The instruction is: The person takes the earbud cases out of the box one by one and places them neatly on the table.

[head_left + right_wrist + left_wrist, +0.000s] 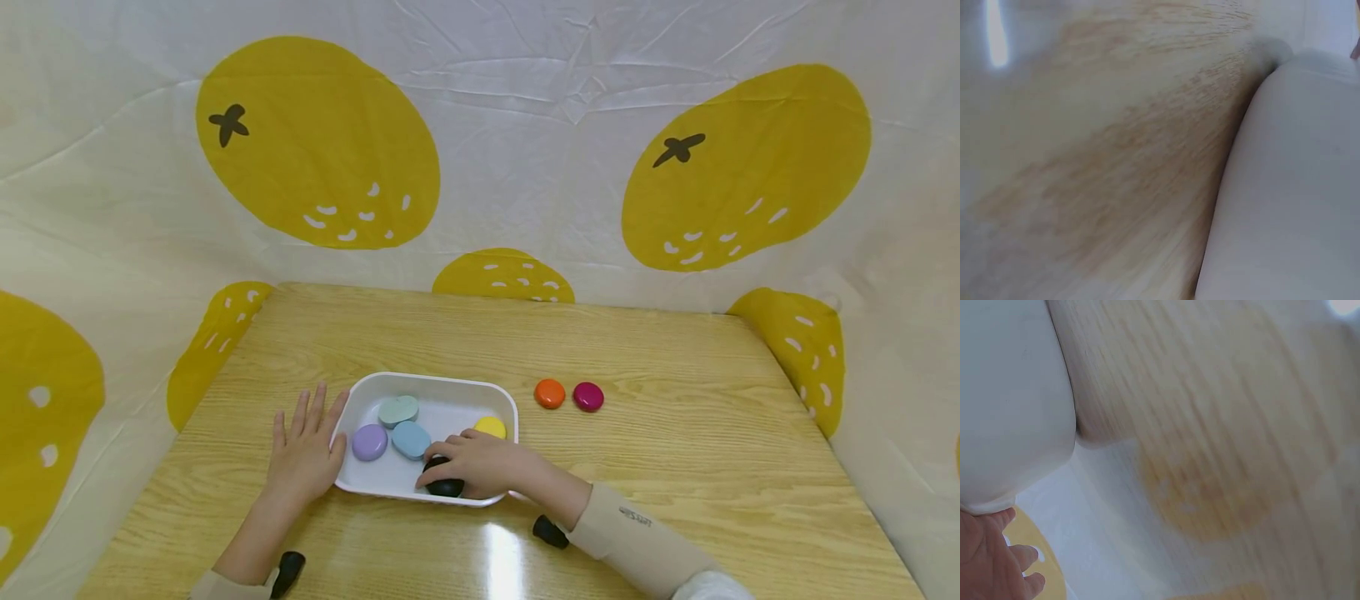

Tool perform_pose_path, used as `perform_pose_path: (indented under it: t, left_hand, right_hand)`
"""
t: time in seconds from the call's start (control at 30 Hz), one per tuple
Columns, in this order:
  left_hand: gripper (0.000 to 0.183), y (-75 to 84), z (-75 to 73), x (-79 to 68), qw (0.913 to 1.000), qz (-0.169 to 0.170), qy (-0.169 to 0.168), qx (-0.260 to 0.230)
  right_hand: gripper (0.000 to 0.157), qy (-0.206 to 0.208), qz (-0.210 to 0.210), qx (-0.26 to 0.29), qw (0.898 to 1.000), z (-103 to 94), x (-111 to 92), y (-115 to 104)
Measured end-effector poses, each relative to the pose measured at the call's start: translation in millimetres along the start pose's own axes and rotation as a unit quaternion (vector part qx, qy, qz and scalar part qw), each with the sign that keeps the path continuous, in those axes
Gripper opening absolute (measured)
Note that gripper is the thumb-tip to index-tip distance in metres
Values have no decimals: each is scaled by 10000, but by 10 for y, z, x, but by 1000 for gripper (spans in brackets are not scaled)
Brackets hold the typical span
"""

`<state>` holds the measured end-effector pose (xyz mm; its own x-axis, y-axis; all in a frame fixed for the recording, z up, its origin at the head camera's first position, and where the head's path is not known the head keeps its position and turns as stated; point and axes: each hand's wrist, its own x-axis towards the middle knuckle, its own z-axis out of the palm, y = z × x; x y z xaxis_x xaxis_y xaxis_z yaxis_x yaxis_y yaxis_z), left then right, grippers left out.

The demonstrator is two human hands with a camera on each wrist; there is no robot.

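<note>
right hand (471, 465): fingers curled over the black oval pebble-shaped disc (444, 486), gripping it from above; the disc sits directly under the fingertips, inside the white rounded-rectangle plastic tray (431, 382), at the tray's near rim.
black disc axis: long axis runs roughly left-right, parallel to the near edge of the tabletop (675, 467); mostly covered by fingers, so exact tilt is hard to read.
left hand (303, 454): flat, fingers spread and straight, palm down on the tabletop, thumb side touching the tray's left wall; holds nothing.
nearer hand: right, already on the disc; left is across the tray's left rim, well apart from it.
tray contents: lilac disc (370, 442), light blue disc (411, 439), pale teal disc (398, 410), yellow disc (491, 427); light blue lies just beside the right fingertips.
outside tray: orange disc (550, 393) and magenta disc (588, 397), side by side, right of the tray towards the far edge.
view gaps: head view alone shows discs and grip. Left wrist view, blurred, shows only the tray's outer wall (1010, 419) and fingertips (991, 562). Right wrist view, blurred, shows tray wall (1297, 187) and wood grain, no hand.
</note>
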<state>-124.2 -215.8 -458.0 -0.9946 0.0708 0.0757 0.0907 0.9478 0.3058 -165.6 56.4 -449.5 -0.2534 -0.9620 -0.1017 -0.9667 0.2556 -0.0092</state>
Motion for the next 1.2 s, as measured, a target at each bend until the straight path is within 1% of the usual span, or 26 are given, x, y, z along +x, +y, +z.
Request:
perform_pose_path:
  t: [0.33, 0.5, 0.67, 0.73, 0.8, 0.87, 0.97, 1.1, 1.2]
  left_hand:
    - [54, 10, -2, -1, 10000, -5, -27, 16]
    - [54, 15, -1, -4, 10000, 7, 4, 2]
    - [54, 16, 2, -9, 10000, 11, 37, -69]
    - [54, 16, 6, -8, 10000, -1, 18, -62]
    - [54, 14, 10, -6, 10000, -18, -16, -48]
    - [54, 13, 10, -6, 10000, -29, -35, -44]
    - [54, 12, 1, -1, 10000, -44, -60, -41]
    - [54, 11, -10, 5, 10000, -47, -62, -42]
    - [54, 12, -17, 7, 9999, -48, -81, -49]
  right_hand:
    - [44, -165, 111, 162, 9997, -14, 15, -20]
    - [46, -131, 256, 316, 9991, -20, 6, -16]
    - [49, 157, 417, 534, 9976, -68, -43, 32]
    - [51, 403, 513, 563, 9963, -106, -84, 70]
    - [54, 769, 629, 624, 9931, -145, -139, 128]
    - [55, 1170, 799, 754, 9870, -197, -216, 191]
    - [56, 1799, 1209, 960, 9715, -278, -362, 297]
    - [55, 2519, 1876, 1096, 9431, -358, -581, 439]
    - [54, 2875, 2440, 1098, 9197, -363, -745, 542]
